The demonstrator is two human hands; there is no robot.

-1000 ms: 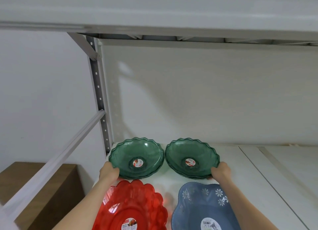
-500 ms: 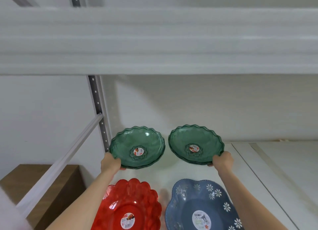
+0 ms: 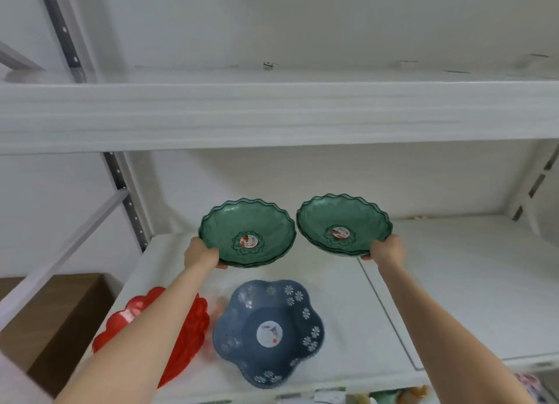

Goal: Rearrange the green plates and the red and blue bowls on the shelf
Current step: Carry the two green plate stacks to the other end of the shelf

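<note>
Left hand gripping rim of left green plates; right hand gripping rim of right green plates
Both stacks lifted clear of lower shelf, below upper shelf
Red bowl, blue bowl resting at front, untouched
Judged early: plates not yet set down, bowls left to move
</note>
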